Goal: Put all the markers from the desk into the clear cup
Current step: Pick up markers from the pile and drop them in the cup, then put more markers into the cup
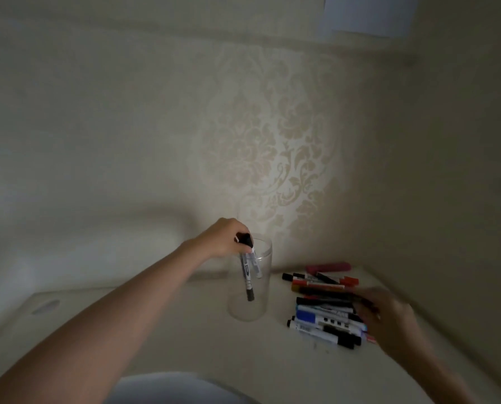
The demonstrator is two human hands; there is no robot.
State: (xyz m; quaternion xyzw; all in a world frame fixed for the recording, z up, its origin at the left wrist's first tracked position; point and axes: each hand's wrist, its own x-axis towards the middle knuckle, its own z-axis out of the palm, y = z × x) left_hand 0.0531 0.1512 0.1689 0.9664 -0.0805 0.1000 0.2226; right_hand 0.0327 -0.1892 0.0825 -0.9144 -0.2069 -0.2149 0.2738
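While left hand (224, 237) pinches markers (248, 272) inside cup (250, 287), blurred right hand (389, 316) touches the pile (322, 313)

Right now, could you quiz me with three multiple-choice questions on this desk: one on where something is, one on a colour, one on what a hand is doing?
1. Where does the pile of markers lie relative to the clear cup?
A. to its right
B. to its left
C. inside it

2. What colour is the marker lying farthest back, by the wall?
A. green
B. pink
C. yellow

3. What is the left hand doing?
A. resting flat on the desk
B. lifting the cup
C. holding markers in the cup's mouth

Answers: 1 A, the pile sits on the desk to the cup's right. 2 B, its body is pink. 3 C, its fingers grip marker tops above the rim.
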